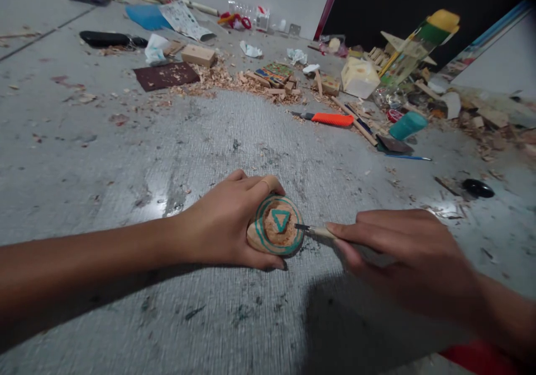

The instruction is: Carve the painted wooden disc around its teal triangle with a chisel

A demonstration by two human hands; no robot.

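A round wooden disc [276, 227] lies on the grey floor [234, 135]. It bears green painted rings and a green triangle, with carved wood around the triangle. My left hand [226, 221] is wrapped round the disc's left edge and holds it down. My right hand [402, 249] pinches a small carving tool [314, 230] with a wooden handle. The tool's dark tip touches the disc's right side, just beside the triangle.
Wood shavings [234, 79], wooden blocks [198, 54], a dark sandpaper sheet [166, 75], an orange-handled knife [330, 119], a teal cylinder [407, 125] and a pale cube [359, 77] lie at the back. A black oval object [478, 188] sits to the right.
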